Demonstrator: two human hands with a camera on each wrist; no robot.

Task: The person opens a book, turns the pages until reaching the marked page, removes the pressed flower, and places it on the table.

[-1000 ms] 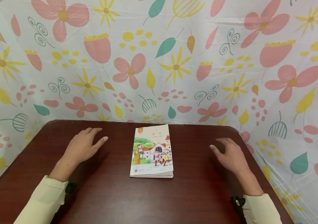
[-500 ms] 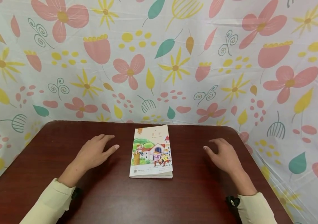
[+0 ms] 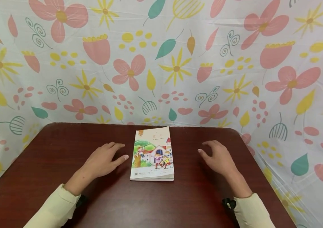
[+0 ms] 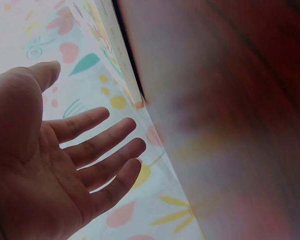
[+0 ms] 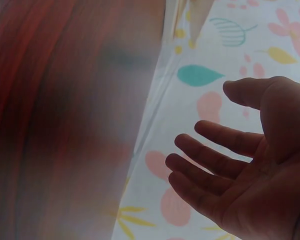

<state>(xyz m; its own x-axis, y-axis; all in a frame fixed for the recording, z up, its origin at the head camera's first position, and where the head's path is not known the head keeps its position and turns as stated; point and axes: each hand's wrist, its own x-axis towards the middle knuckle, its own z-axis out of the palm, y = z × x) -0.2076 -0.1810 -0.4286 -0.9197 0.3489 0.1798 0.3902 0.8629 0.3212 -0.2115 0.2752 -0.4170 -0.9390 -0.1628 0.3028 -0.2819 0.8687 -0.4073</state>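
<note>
A paperback book (image 3: 152,155) with a colourful illustrated cover lies face up near the middle of the table. Its front cover lifts slightly at the lower right corner. To the left of it is my left hand (image 3: 101,161), apart from the book, holding nothing. In the left wrist view this hand (image 4: 55,165) has its fingers spread and relaxed, and the book (image 4: 121,55) shows edge-on beyond them. My right hand (image 3: 218,158) is farther off on the book's right side. The right wrist view shows that hand (image 5: 250,175) with loose fingers and a bare palm.
The dark red-brown wooden table (image 3: 150,205) has rounded far corners. A white curtain (image 3: 161,104) printed with flowers and leaves hangs behind it and along the sides. Dark bands sit at both wrists, by the light sleeves (image 3: 54,207).
Both hands have moved inward toward the book, the left from farther out and the right leftward. The book stays where it lay; the whole view has shifted slightly.
</note>
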